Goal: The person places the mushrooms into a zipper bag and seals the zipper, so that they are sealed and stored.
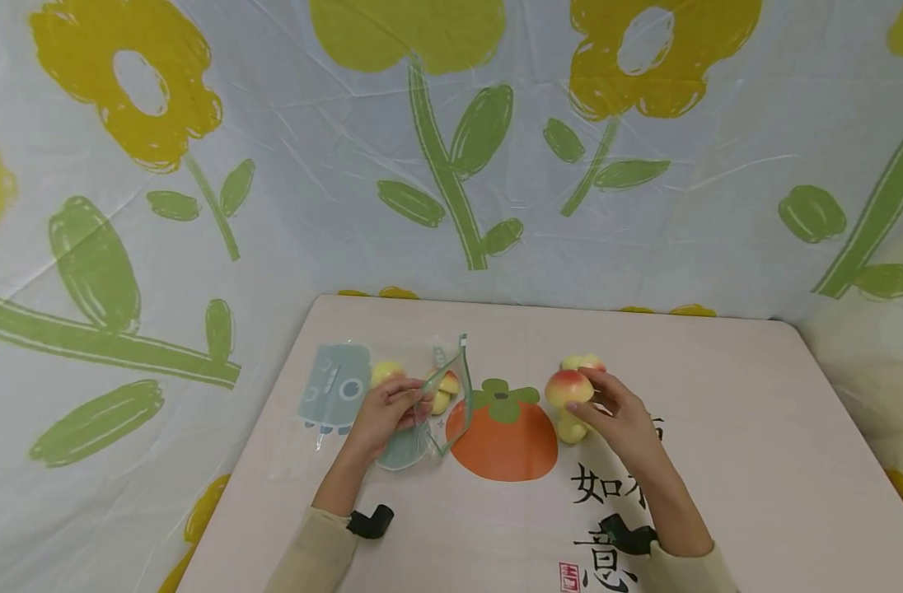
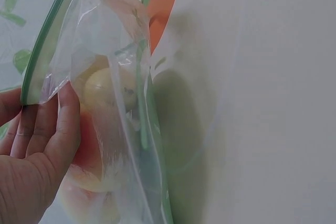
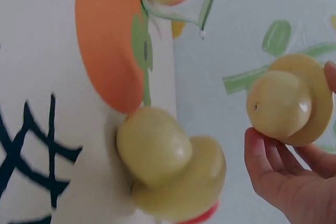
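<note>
My left hand (image 1: 392,412) pinches the green-edged lip of a clear zip bag (image 2: 39,40). In the head view the bag's mouth gapes to the right. Behind its plastic are toy mushrooms (image 2: 110,87) with pale yellow stems and reddish caps. My right hand (image 1: 618,412) holds another toy mushroom (image 1: 568,387) between thumb and fingers, right of the bag's mouth. In the right wrist view this mushroom's rounded stem (image 3: 278,103) faces the camera. A further toy mushroom (image 3: 168,161) lies on the table near the right hand, partly hidden behind it in the head view.
A pale table cover (image 1: 755,428) carries a printed orange persimmon (image 1: 503,445) and black characters (image 1: 596,486). A blue-grey cartoon print (image 1: 333,375) shows on the bag. Flower-patterned cloth (image 1: 288,107) hangs behind the table. Black bands (image 1: 373,521) sit on both wrists.
</note>
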`<state>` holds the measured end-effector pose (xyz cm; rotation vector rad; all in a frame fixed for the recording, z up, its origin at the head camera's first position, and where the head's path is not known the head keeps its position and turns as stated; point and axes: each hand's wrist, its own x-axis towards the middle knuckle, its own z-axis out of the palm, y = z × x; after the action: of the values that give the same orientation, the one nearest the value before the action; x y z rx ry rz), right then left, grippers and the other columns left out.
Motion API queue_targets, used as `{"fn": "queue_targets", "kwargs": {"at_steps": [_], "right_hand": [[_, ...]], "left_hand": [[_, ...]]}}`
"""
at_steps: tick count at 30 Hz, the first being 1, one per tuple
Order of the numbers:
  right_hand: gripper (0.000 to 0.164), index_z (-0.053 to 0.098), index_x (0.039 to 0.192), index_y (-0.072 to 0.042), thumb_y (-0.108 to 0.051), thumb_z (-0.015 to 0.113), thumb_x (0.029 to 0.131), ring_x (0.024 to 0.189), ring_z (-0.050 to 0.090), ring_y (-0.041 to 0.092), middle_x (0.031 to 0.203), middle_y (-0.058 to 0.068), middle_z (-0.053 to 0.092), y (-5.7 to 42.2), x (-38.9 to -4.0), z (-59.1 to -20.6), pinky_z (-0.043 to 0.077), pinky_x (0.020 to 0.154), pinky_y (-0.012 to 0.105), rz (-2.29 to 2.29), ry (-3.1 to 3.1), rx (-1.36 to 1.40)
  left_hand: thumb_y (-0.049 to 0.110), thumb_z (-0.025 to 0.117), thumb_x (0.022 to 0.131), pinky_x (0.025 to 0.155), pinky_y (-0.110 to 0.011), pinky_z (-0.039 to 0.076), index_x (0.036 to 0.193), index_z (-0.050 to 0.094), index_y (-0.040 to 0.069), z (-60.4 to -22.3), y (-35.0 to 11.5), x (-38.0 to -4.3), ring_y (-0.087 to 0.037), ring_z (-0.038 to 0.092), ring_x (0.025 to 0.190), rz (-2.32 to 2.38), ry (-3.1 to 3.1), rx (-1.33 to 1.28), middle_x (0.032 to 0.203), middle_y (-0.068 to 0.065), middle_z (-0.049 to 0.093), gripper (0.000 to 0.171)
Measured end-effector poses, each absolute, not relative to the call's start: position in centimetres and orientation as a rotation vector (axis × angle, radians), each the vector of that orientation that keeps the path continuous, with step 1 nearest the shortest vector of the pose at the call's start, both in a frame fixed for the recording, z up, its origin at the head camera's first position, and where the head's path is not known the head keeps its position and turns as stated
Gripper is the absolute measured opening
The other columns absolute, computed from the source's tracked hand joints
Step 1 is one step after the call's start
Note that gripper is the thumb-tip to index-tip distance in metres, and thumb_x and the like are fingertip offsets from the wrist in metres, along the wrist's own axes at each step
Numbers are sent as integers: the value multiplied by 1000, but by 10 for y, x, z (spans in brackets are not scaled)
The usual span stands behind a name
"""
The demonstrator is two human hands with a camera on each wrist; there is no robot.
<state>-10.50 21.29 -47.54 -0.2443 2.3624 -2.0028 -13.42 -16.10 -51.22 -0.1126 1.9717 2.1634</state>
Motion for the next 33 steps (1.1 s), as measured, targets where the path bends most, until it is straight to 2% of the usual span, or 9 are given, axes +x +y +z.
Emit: {"fn": "queue_targets", "kwargs": {"at_steps": [7, 17, 27, 33], "right_hand": [[58, 49, 143, -4, -17, 74, 93, 114, 57, 19, 134, 14, 53, 188, -116, -474, 52, 87, 23, -2042, 2273, -186], [58, 54, 140, -6, -22, 78, 90, 117, 54, 32, 134, 14, 56, 147, -139, -486, 50, 87, 26, -1972, 2301, -107], [59, 53, 140, -6, -25, 78, 90, 111, 51, 29, 134, 13, 55, 119, -155, -507, 48, 87, 32, -1973, 2214, -51], [60, 52, 140, -4, -27, 77, 91, 110, 52, 29, 137, 15, 54, 103, -157, -514, 49, 83, 28, -1962, 2165, -78]], "left_hand": [[7, 62, 99, 76, -37, 60, 121, 64, -6, -511, -161, -133, -24, 73, 87, 2173, 1963, -90, 103, -20, 73, 26], [8, 63, 99, 77, -36, 60, 122, 64, -6, -510, -162, -133, -24, 73, 87, 2169, 1960, -81, 103, -19, 73, 27], [10, 63, 100, 80, -38, 59, 124, 62, -8, -509, -162, -133, -25, 72, 89, 2155, 1962, -84, 107, -22, 72, 30], [10, 64, 99, 77, -36, 59, 123, 63, -8, -510, -162, -134, -24, 72, 89, 2146, 1981, -89, 106, -21, 72, 30]]}}
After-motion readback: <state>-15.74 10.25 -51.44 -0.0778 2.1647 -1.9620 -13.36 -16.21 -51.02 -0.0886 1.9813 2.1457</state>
